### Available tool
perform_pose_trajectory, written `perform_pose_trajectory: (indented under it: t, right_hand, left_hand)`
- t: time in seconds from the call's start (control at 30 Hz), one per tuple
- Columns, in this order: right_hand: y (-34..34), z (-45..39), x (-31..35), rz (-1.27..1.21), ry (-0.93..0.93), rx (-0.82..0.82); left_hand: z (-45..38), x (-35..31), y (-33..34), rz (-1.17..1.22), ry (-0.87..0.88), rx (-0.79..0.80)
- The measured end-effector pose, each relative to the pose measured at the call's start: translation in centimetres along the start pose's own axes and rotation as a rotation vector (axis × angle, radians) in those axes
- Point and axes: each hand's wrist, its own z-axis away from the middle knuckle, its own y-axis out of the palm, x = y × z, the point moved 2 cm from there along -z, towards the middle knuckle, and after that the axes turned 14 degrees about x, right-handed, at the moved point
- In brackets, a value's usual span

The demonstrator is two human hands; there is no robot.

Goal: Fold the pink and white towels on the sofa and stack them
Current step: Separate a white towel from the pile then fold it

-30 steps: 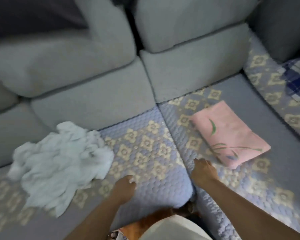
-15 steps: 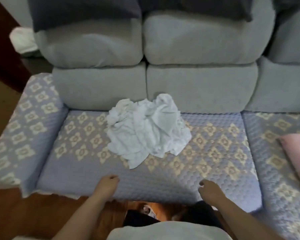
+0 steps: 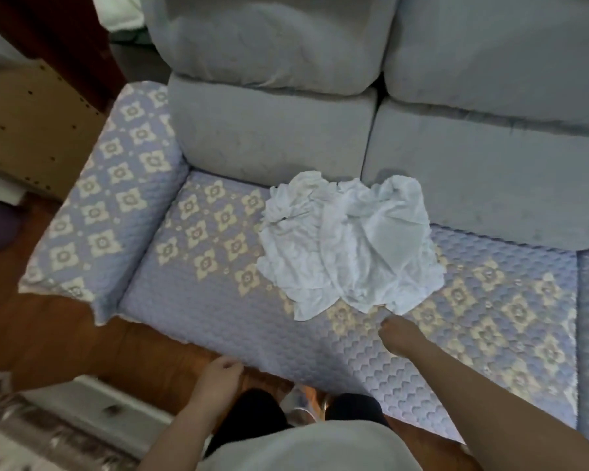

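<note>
The bare right forearm stretches forward and to the left, its right hand (image 3: pixel 399 336) loosely curled, knuckles up, holding nothing. The left hand (image 3: pixel 219 371) sits lower and nearer the body, fingers curled inward and empty, its bare forearm angled up from below.

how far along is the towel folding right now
Nothing visibly done here: the white towel lies crumpled on the sofa seat, and the pink one is out of view. In hand: the right hand reaches near its front edge; the left hand holds nothing. Left: folding and stacking.
</note>
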Motion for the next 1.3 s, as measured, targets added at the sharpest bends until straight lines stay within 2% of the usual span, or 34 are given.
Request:
perform_pose_trajectory:
  t: [0.13,0.2,0.3,0.43,0.53,0.63,0.73,0.87,0.93,1.0,1.03,1.1,1.17,1.23,1.3]
  right_hand:
    - [-1.2,0.6,4.6,-0.133,-0.049,-0.061]
    - [-1.7,0.9,6.5,-0.218,-0.046,-0.087]
    - [-2.1,0.9,8.8,-0.344,-0.022,-0.145]
    - [0.6,0.8,10.0,-0.639,0.114,-0.272]
    - [5.5,0.7,11.1,-0.832,0.225,-0.307]
    - [10.9,0.5,12.6,-0.963,0.282,-0.213]
    - [15.1,0.9,14.3,-1.163,0.3,-0.161]
    - [16.8,2.3,17.3,-1.323,0.273,-0.122]
    - [16.2,3.1,18.7,-1.247,0.165,-0.093]
    - [14.9,4.4,20.1,-1.127,-0.011,-0.061]
    - [14.2,5.0,20.6,-1.039,-0.101,-0.065]
    - [12.4,6.8,21.7,-0.803,-0.29,-0.185]
    - [11.3,8.5,22.7,-0.605,-0.429,-0.235]
    - [10.2,10.7,23.4,-0.526,-0.532,-0.234]
    - [8.9,12.0,22.8,-0.485,-0.65,-0.359]
  left_hand:
    - [-2.3,-4.0,-0.3,-0.159,0.085,0.075]
    - [-5.5,-7.7,-1.6,-0.293,0.164,0.047]
    - [-12.4,-15.4,-3.8,-0.454,0.373,0.007]
    - [-23.6,-26.4,-6.1,-0.579,0.667,-0.039]
    - [-30.2,-32.2,-6.1,-0.742,0.67,-0.022]
    - [-33.1,-32.9,-3.9,-0.993,0.523,0.184]
    - [-29.7,-27.4,-2.7,-1.187,0.396,0.276]
    - [-19.7,-17.7,-4.7,-0.856,0.207,0.415]
    - [-14.9,-13.6,-6.6,-0.725,0.13,0.544]
    - [-11.0,-11.6,-8.9,-0.581,0.125,0.605]
    - [-9.2,-11.2,-9.7,-0.537,0.142,0.606]
    - [-5.3,-12.0,-10.2,-0.505,0.223,0.613]
    - [-0.9,-14.6,-9.7,-0.473,0.348,0.678]
    - [4.0,-18.1,-9.2,-0.405,0.522,0.711]
    - [8.6,-21.2,-8.8,-0.304,0.702,0.668]
